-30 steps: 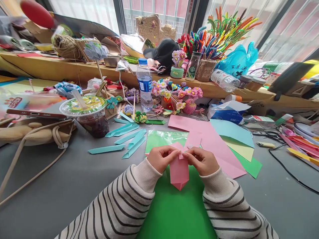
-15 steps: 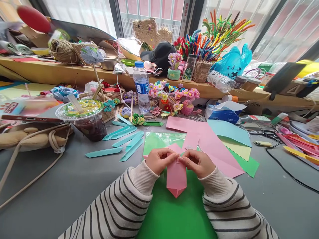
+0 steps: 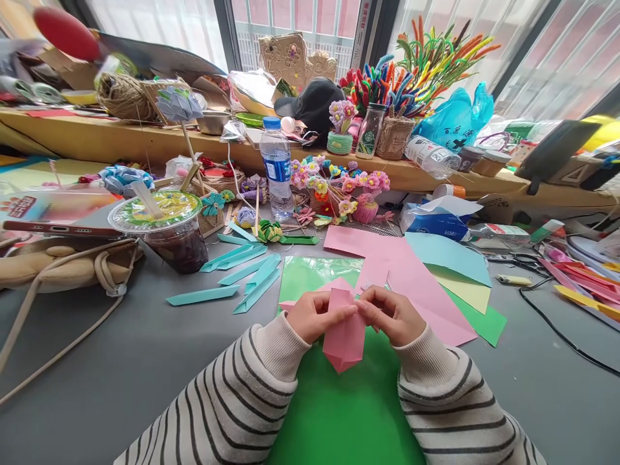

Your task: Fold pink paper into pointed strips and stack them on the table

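A folded strip of pink paper (image 3: 345, 341) with a pointed lower end is raised above a green mat (image 3: 346, 420). My left hand (image 3: 314, 315) pinches it from the left, thumb laid across its front. At its right edge, my right hand (image 3: 394, 314) is closed, with thumb and forefinger pressed together on the paper. Other pink paper pieces lie just behind my hands, partly covered by them. Beyond these, a large pink sheet (image 3: 411, 284) rests on the mat's far right corner.
Folded blue paper strips (image 3: 254, 274) lie to the left, near a lidded drink cup (image 3: 167, 226). A water bottle (image 3: 277, 169) stands behind. Blue, yellow and green sheets (image 3: 448, 258) lie right of the pink one, with scissors (image 3: 526, 261) and a black cable (image 3: 557, 336) farther right.
The folded pink strip has shifted slightly up and tilted, so more of its upper end shows between my hands. My right hand has moved slightly right.
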`<state>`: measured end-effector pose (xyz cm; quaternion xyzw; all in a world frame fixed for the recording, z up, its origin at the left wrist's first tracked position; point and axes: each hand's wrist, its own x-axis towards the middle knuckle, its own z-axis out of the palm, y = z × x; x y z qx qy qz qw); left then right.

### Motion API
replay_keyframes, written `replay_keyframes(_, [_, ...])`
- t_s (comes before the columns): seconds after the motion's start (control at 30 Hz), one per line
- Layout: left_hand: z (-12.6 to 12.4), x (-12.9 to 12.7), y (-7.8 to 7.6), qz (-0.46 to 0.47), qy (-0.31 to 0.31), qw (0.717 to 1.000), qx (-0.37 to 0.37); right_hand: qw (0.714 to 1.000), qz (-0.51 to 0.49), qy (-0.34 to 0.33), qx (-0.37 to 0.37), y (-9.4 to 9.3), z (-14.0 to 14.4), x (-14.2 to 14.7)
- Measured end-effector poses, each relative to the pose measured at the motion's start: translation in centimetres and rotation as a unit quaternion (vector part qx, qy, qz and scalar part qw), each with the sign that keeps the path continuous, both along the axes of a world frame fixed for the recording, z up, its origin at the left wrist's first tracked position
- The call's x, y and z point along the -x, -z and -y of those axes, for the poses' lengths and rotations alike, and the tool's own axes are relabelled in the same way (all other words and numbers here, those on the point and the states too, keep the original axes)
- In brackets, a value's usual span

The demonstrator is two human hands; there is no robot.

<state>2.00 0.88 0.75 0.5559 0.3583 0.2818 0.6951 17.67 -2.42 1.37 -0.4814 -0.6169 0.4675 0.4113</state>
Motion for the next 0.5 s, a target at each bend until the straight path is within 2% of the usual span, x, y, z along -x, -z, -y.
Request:
replay_keyframes(0.17, [-0.1,0.2,0.2,0.01,0.05,0.999,0.018,0.999,0.013,-0.041,0.03,0.1,-0.2,-0.4])
replay_keyframes(0.3, [-0.2,0.2,0.1,0.004,0.089,0.996,0.006,0.997,0.042,-0.06,0.003,0.2,-0.1,-0.2])
replay_keyframes(0.4, [-0.2,0.0,0.0,-0.004,0.085,0.996,-0.001,0.992,0.108,-0.005,-0.067,0.5,-0.1,0.3])
replay_keyframes(0.5, [-0.2,-0.1,0.0,-0.024,0.077,0.997,-0.01,0.967,0.188,0.061,-0.162,1.0,-0.1,0.8])
